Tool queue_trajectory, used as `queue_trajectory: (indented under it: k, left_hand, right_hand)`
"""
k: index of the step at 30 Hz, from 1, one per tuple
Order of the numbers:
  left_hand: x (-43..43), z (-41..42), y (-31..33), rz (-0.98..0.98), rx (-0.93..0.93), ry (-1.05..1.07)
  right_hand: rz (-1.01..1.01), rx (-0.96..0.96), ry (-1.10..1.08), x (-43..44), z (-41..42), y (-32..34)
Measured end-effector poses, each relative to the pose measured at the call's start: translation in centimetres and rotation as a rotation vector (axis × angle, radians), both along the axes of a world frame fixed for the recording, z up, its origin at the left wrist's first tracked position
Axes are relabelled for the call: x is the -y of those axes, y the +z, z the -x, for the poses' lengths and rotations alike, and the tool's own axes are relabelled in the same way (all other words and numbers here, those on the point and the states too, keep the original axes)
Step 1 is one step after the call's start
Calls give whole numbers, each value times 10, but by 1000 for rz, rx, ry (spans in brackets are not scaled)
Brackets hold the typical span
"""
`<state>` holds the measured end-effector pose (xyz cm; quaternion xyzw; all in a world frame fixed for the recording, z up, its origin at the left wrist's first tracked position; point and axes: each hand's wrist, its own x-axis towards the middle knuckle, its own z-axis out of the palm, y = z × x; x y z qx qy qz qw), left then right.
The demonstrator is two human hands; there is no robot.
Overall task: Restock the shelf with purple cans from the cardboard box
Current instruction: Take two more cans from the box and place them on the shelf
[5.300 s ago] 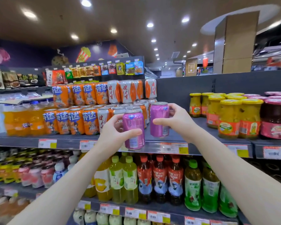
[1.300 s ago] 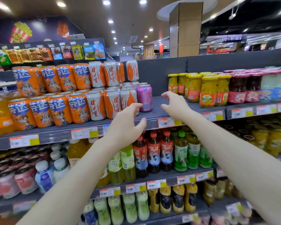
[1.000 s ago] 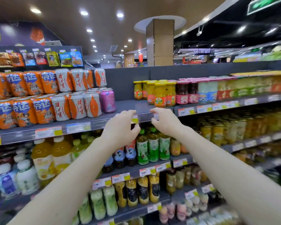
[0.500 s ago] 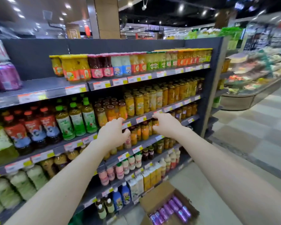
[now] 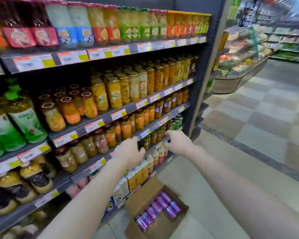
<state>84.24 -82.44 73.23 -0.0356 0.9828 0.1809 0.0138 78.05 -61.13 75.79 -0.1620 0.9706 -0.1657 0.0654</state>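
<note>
Rising above and to the left of the cardboard box: the shelf, carrying tiers of jars and bottles. Showing no purple can anywhere in this view, so leaving the number already placed impossible to tell.

Sitting on the floor at the foot of that shelf, flaps standing open: the box itself, low in the head view.

Hanging in the air well above the box and slightly to its left, in front of the lower tiers: the left hand, fingers loosely curled, gripping nothing. Hanging above the box and slightly to its right, well apart from it: the right hand, fingers gently bent with the thumb apart, likewise carrying nothing.

Lying inside the box in close rows, seemingly on their sides: the purple cans, filling a good part of it and waiting to be lifted.

Judging from this: pausing between loads, with a reach down into the box probably coming next. Leaving many cans to move up to the shelf, so seeming well short of finished.
</note>
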Motion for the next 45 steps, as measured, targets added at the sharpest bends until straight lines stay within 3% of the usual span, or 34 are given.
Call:
queue_trajectory:
  k: [12, 16, 28, 33, 42, 45]
  left_hand:
    - [34, 89, -195, -141, 326, 167]
    - [23, 99, -257, -189, 461, 221]
    - [-97, 127, -449, -472, 725, 726]
    - [-159, 127, -559, -534, 858, 705]
    - [-233, 124, -732, -461, 750, 683]
    - [-242, 134, -784, -594, 702, 826]
  right_hand:
    - [-109, 352, 79, 49, 108, -201]
    - [-200, 573, 86, 43, 130, -272]
    - [-391, 759, 273, -52, 223, -494]
    - [-463, 792, 260, -96, 225, -604]
    - [-316, 931, 71, -140, 202, -805]
    - [-272, 874, 28, -142, 203, -856]
